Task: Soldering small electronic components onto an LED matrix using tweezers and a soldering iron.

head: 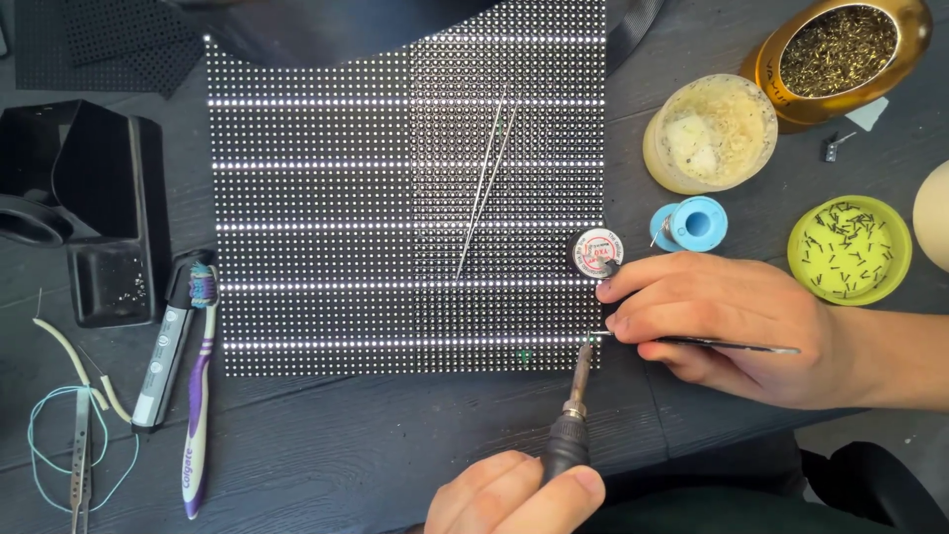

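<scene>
Lit LED panel (395, 198) flat on dark table (395, 445). Left hand (514, 494) clamped on soldering iron (571, 420), long axis upright in frame, tip at panel's lower right corner. Right hand (732, 326) pinched on tweezers (722, 344), entering from the right, tips meeting the iron's. Joint just left of right hand, nearer it.

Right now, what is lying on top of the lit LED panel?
On the LED panel lie slim metal tweezers and a small solder reel at its right edge. The soldering iron tip touches the lower right corner. The right hand hides the edge beneath it.
</scene>
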